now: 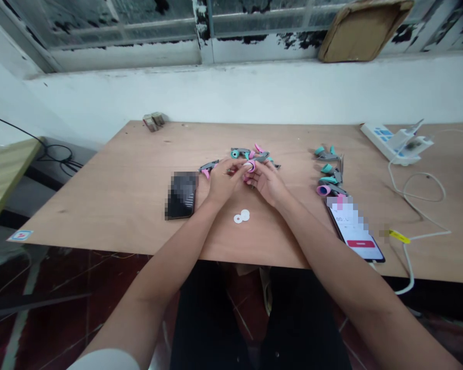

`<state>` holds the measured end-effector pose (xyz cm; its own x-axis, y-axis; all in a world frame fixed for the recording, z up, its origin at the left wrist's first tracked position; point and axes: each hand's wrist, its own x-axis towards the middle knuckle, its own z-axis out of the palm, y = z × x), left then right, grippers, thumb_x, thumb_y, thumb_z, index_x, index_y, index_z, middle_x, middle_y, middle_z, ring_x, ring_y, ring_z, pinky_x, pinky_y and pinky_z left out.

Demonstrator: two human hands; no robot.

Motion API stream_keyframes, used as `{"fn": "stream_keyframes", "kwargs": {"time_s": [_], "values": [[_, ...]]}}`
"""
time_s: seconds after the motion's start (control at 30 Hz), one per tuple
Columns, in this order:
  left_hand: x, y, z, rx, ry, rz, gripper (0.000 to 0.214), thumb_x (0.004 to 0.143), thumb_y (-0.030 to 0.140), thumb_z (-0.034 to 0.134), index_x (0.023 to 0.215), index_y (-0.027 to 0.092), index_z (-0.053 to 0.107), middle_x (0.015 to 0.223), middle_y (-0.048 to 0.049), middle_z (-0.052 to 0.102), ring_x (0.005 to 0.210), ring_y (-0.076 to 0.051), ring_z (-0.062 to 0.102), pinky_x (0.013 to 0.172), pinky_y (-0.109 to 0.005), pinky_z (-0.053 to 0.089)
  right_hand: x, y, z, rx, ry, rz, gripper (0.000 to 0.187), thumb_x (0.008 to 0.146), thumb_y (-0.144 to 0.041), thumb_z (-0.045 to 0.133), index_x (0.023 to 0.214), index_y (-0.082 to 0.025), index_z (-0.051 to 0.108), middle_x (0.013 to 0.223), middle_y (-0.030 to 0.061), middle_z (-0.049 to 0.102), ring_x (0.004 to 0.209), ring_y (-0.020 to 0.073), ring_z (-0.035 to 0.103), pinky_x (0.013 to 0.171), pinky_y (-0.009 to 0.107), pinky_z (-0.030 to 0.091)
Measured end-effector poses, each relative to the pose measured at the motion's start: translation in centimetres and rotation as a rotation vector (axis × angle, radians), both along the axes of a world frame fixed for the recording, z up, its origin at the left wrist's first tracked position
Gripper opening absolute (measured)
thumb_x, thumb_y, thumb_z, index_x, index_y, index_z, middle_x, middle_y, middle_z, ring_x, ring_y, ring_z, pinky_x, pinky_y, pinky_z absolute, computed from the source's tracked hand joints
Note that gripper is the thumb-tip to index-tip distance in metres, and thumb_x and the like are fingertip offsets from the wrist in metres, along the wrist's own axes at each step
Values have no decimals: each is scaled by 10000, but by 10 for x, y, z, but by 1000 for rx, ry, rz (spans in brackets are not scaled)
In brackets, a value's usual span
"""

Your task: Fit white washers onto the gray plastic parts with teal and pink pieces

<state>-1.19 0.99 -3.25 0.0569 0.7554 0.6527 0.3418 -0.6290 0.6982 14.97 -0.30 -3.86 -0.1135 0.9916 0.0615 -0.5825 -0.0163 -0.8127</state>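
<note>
Over the middle of the table, my left hand (pixel 224 180) and my right hand (pixel 269 181) meet around a small plastic piece with a pink ring-shaped end (pixel 250 165). My left fingers are closed on the pink end from the left, and the right fingers curl round it from the other side. Fingers hide most of the piece. Just behind the hands lie several grey plastic pieces with teal and pink ends (pixel 242 153). Another grey and pink piece (pixel 208 167) rests by my left hand. Two white discs (pixel 245 215) lie nearer me, edges meeting or overlapping.
A dark phone (pixel 182 195) lies left of my hands. To the right are more grey, teal and pink pieces (pixel 332 177), a lit phone (pixel 357 236) and a white power strip (pixel 389 144) with a cable (pixel 424 210). Small blocks (pixel 153 122) stand at the back left.
</note>
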Motion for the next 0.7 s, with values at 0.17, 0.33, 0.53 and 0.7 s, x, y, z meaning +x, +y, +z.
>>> {"fn": "stream_keyframes", "kwargs": {"time_s": [0.17, 0.33, 0.53, 0.7], "values": [[-2, 1, -4, -127, -20, -34, 278, 945, 428, 825, 1149, 241, 811, 949, -30, 749, 830, -147, 698, 755, -263, 573, -1, -6, 2, 33, 5, 43, 419, 801, -452, 888, 1136, -347, 660, 905, -66, 780, 767, 133, 711, 682, 262, 572], [-5, -8, 4, -95, 36, 54, 304, 920, 435, 852, 1149, 241, 806, 1127, -60, 755, 874, -152, 704, 780, -271, 581, 1, -6, 4, 6, 2, 98, 408, 791, -442, 896, 1107, -315, 670, 867, -61, 762, 739, 126, 697, 666, 248, 574], [-5, -9, 6, -80, 68, 68, 384, 883, 381, 885, 1229, 243, 793, 1295, -101, 776, 1224, -258, 710, 1045, -384, 571, 6, -7, 6, 8, 2, 164, 356, 803, -435, 891, 1065, -299, 692, 861, -56, 745, 745, 123, 689, 666, 241, 581], [0, -4, -5, -164, -30, -204, 333, 996, 428, 758, 1276, 252, 799, 1383, -97, 787, 1314, -250, 724, 1131, -401, 567, 7, -3, 3, -14, -16, 143, 332, 780, -427, 900, 1008, -292, 700, 849, -47, 752, 744, 137, 673, 652, 250, 583]]}}
